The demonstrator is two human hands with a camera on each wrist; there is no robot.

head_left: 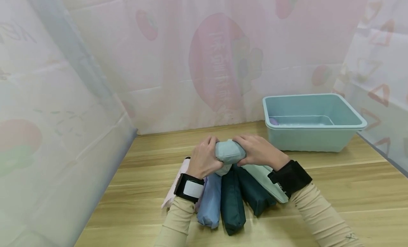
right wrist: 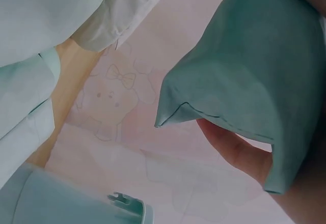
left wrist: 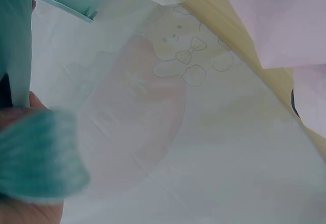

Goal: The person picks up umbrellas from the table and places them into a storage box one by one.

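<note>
Left hand (head_left: 204, 158) curls round the left end of a pale grey-green fabric roll (head_left: 230, 152); right hand (head_left: 256, 151) grips its right end. The roll is held just above a fanned row of folded pouches on the wooden table (head_left: 334, 190): pink (head_left: 173, 185), light blue (head_left: 211, 201), two dark teal (head_left: 232, 204), mint (head_left: 266, 178). Far right, a pale blue tub (head_left: 313, 123) stands near the curtain.

The rolled grey-green pouch (head_left: 230, 152) is matt woven cloth with stitched seams, as are the folded pouches (head_left: 232, 201) beneath. The basin (head_left: 313, 121) is smooth, slightly glossy plastic. The surface (head_left: 350, 190) shows matt wood grain.
</note>
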